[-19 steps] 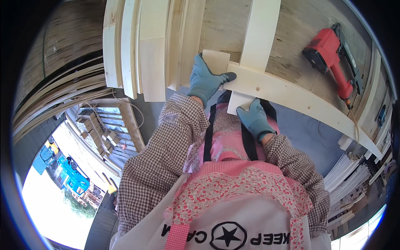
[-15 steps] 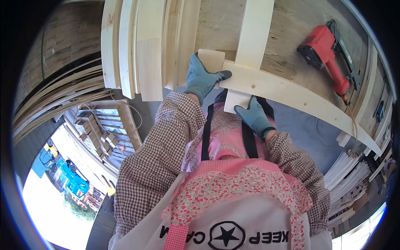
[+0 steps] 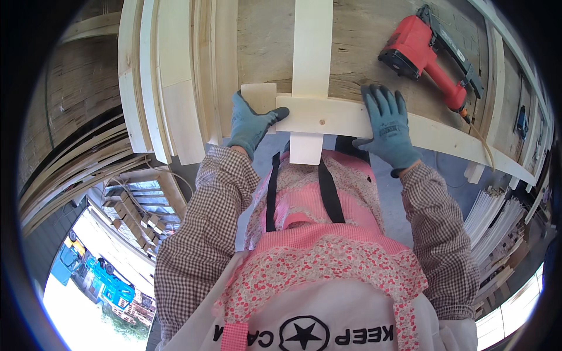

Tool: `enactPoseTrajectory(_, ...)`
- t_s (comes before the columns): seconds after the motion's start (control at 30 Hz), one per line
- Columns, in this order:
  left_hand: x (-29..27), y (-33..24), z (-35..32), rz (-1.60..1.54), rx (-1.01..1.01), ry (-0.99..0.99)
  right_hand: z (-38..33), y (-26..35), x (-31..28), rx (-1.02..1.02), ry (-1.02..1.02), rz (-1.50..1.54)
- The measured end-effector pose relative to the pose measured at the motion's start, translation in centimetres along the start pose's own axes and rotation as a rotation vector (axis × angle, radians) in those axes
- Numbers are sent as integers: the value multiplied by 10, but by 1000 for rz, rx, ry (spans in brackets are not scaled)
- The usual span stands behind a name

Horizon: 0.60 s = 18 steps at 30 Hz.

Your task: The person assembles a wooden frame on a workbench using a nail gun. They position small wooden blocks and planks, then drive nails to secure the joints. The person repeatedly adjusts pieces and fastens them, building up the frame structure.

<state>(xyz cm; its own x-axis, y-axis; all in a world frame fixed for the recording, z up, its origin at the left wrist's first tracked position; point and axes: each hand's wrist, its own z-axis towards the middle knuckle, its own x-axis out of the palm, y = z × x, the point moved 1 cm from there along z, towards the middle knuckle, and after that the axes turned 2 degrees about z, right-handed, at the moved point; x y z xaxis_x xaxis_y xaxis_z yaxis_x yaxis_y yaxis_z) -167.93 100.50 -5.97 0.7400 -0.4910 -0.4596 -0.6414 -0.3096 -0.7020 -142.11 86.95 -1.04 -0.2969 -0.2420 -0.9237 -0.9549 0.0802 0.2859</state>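
Both my hands wear blue-grey gloves with dark fingertips. A long pale board (image 3: 328, 117) lies crosswise along the near edge of the plywood worktop. At its left end, my left hand (image 3: 252, 123) is closed around a small wooden block (image 3: 259, 96), its thumb across the block and against the board's end; its fingers are partly hidden. My right hand (image 3: 391, 130) lies open over the long board, fingers stretched away from me and thumb out to the left. A narrower slat (image 3: 312, 50) runs under the long board, and a short pale end (image 3: 305, 149) sticks out on the near side.
A red nail gun (image 3: 418, 52) with an air hose (image 3: 483, 143) lies at the right on the worktop (image 3: 266, 44). Several upright boards (image 3: 178, 88) stand side by side at left. Long thin strips (image 3: 76, 158) are stacked farther left, white strips (image 3: 494, 219) at lower right.
My right hand has let go of the short slat end and moved up and right onto the long board. My left hand stays at the block. The whole view has shifted.
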Motion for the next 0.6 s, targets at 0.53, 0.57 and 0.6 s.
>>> enactPoseTrajectory(0.53, 1, 7, 0, 39, -36, -39, 3, -12, 40, -30, 3, -126)
enactPoseTrajectory(0.57, 0, 5, -1, 28, -36, -33, 3, -11, 40, -28, 10, -133)
enactPoseTrajectory(0.6, 0, 4, -1, 46, -37, -44, 3, -11, 40, -24, 17, -138)
